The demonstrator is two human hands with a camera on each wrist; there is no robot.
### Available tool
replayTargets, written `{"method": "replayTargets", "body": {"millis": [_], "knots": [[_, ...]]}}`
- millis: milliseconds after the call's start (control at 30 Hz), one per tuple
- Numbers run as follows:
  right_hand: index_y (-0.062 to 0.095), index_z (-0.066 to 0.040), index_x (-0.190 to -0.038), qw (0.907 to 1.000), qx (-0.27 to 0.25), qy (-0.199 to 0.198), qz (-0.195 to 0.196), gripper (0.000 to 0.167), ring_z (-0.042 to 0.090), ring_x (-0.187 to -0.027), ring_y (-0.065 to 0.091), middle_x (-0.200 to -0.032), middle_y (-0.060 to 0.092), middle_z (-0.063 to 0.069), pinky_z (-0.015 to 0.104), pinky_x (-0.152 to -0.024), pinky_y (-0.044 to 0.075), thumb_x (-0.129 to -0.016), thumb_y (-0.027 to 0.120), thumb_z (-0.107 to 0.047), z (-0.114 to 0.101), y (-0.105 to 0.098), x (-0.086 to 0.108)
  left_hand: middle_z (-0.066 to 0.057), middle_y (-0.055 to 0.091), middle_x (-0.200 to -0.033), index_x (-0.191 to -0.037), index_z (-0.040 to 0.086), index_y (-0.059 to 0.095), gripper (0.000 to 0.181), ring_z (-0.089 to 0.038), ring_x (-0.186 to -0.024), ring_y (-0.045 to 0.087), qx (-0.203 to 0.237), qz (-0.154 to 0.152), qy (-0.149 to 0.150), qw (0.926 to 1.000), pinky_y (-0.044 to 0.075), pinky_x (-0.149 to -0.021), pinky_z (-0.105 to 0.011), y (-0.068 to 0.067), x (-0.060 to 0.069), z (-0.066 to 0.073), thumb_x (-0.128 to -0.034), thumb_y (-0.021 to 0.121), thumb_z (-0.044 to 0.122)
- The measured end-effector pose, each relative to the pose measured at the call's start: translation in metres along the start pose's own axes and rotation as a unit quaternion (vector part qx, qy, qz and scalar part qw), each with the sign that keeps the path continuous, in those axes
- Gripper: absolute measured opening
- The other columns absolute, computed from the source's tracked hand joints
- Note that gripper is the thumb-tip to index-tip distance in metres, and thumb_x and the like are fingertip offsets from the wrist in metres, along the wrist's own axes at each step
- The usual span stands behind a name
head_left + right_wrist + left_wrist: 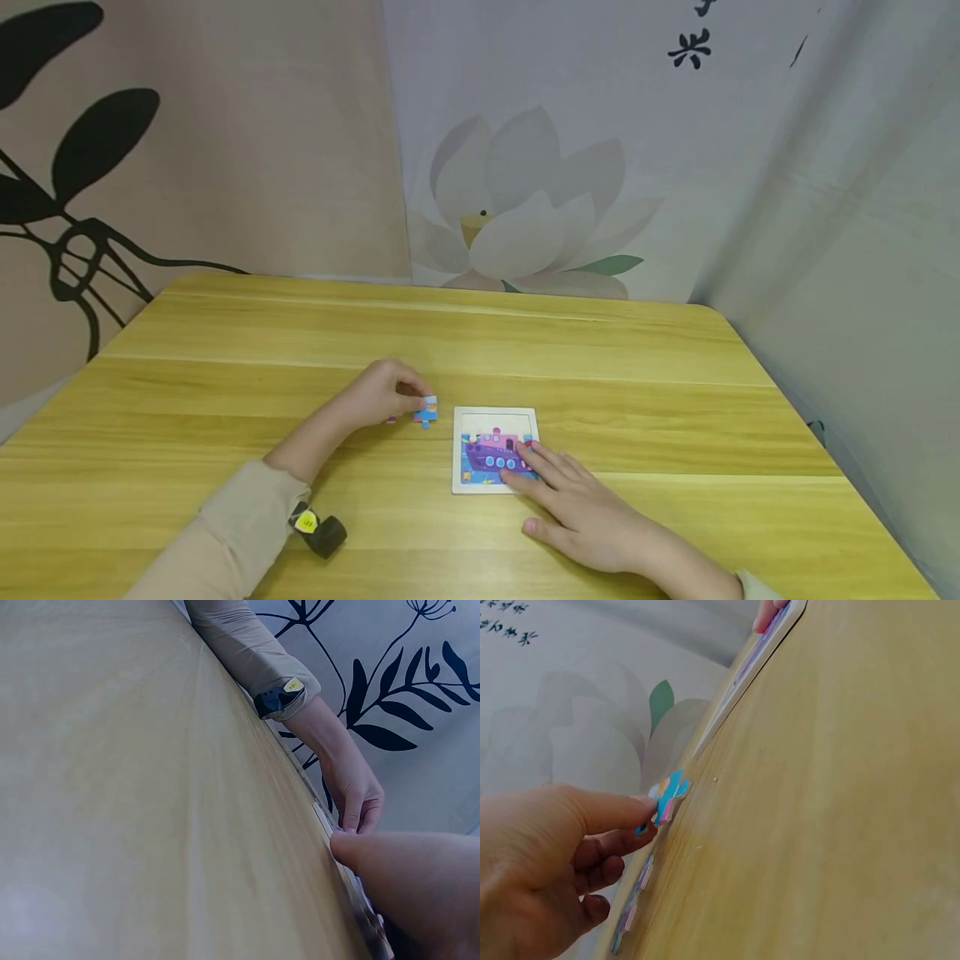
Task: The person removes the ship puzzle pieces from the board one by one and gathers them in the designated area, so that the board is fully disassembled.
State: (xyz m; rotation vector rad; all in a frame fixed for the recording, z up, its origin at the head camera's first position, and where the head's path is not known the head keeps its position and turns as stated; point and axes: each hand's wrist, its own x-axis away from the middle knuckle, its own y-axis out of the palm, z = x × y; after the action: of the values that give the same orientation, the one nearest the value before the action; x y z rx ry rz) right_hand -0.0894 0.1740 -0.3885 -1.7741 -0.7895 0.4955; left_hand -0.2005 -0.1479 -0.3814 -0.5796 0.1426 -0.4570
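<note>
Between thumb and fingers, my left hand (382, 395) pinches a blue jigsaw piece (427, 410) with orange and pink patches, left of the puzzle tray. In the left wrist view that jigsaw piece (672, 796) is tilted, lifted off the table. The white-framed puzzle tray (457, 450) holds a partly assembled picture of a purple and pink ship (491, 454); its upper part shows bare white backing. My right hand (581, 512) lies with spread fingers over the tray's lower right, fingertips touching the picture. Its fingers hide part of the ship.
More jigsaw pieces (634, 904) lie on the table below my left hand, mostly hidden by it in the head view. The wooden table (637, 367) reaches back to a printed curtain (540, 167). A black wrist device (322, 533) is strapped at my left cuff.
</note>
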Motion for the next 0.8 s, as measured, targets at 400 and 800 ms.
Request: {"method": "replayTargets", "body": {"millis": [400, 800], "knots": [[0.030, -0.030, -0.151, 1.0000, 0.000, 0.004, 0.005, 0.051, 0.026, -0.144, 0.007, -0.159, 0.010, 0.003, 0.052, -0.111, 0.013, -0.102, 0.034, -0.046, 0.0014, 0.0009, -0.0008, 0.000, 0.063, -0.087, -0.087, 0.005, 0.074, 0.006, -0.017, -0.074, 0.056, -0.099, 0.011, 0.053, 0.9936, 0.051, -0.066, -0.033, 0.0012, -0.0040, -0.0035, -0.0858, 0.070, 0.002], [0.031, -0.031, -0.150, 0.9999, -0.009, 0.009, 0.004, 0.049, 0.026, -0.144, 0.008, -0.159, 0.011, 0.002, 0.052, -0.111, 0.013, -0.103, 0.034, -0.044, 0.0018, 0.0006, -0.0009, 0.006, 0.057, -0.086, -0.086, 0.009, 0.074, 0.005, -0.015, -0.086, 0.054, -0.135, 0.014, 0.088, 0.9868, 0.049, -0.080, -0.034, 0.0025, -0.0037, -0.0076, -0.0839, 0.073, 0.005]]}}
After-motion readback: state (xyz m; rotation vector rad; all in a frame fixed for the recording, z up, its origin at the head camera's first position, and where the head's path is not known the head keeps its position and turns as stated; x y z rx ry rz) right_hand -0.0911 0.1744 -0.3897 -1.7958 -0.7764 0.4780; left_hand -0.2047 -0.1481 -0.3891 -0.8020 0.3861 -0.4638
